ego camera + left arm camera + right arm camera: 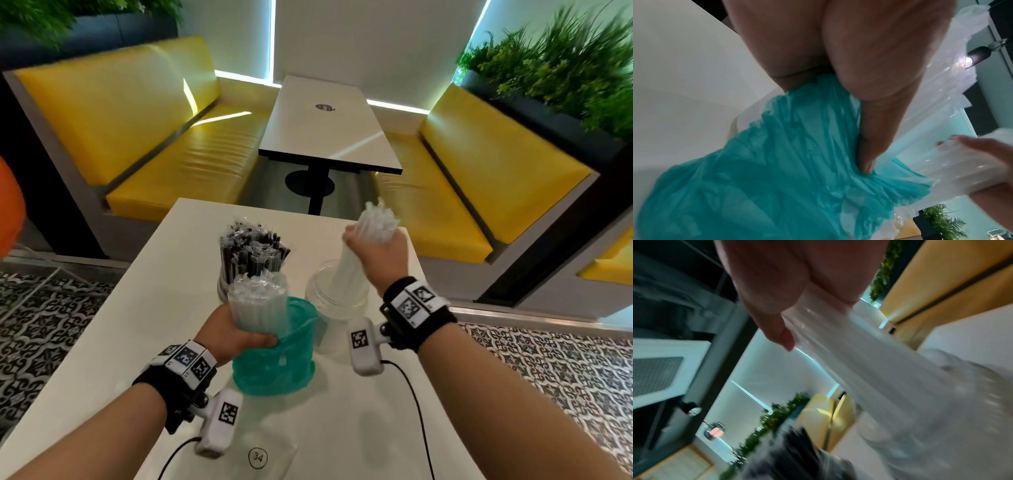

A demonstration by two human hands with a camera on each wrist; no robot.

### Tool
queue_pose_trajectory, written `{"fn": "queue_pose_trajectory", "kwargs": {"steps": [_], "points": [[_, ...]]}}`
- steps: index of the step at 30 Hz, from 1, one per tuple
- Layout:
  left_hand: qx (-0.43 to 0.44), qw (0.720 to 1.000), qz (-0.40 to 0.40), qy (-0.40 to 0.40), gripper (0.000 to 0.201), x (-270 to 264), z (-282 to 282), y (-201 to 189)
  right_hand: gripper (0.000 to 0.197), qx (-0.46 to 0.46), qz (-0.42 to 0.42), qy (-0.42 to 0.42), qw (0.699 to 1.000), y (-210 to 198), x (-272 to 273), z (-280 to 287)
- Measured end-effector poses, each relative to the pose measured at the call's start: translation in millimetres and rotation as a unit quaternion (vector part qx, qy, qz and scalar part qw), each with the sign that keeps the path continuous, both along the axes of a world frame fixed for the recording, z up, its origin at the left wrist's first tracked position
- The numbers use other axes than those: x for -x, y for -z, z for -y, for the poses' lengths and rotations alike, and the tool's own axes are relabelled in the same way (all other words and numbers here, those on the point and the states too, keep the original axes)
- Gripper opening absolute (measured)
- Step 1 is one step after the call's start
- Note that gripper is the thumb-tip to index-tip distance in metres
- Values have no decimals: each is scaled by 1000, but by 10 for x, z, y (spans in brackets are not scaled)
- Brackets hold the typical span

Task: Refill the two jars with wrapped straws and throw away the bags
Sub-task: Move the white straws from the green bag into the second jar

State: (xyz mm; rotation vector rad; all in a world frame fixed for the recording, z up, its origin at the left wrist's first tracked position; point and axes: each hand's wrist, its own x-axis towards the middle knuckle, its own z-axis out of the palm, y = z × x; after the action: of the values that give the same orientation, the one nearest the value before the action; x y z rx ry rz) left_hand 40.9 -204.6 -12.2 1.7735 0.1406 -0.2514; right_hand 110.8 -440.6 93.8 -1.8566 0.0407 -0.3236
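Note:
On the white table (102,359) a jar packed with black wrapped straws (251,255) stands at the left. A clear jar (337,298) stands to its right. My right hand (371,250) grips a bundle of clear wrapped straws (352,260) whose lower ends dip into the clear jar; the same bundle (869,361) is blurred in the right wrist view. My left hand (236,334) grips a teal plastic bag (274,359) with more clear straws (257,305) sticking up out of it. In the left wrist view my thumb presses the teal bag (766,170).
A flat clear bag (270,455) lies over a round "34" mark near the table's front edge. Cables run from both wrist cameras across the table. Beyond stand yellow benches (181,164), a second white table (322,126) and planters.

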Motion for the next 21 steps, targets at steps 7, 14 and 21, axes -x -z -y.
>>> {"fn": "queue_pose_trajectory", "kwargs": {"steps": [7,14,21], "points": [[5,1000,-9,-16,76,2,-9,20,91,452,-220,-35,864,420,-35,-105],[-11,1000,-2,-12,53,6,15,7,110,273,-295,-46,914,399,-48,-50],[17,999,2,-42,55,89,-32,44,125,220,-260,-57,939,318,200,58]]}}
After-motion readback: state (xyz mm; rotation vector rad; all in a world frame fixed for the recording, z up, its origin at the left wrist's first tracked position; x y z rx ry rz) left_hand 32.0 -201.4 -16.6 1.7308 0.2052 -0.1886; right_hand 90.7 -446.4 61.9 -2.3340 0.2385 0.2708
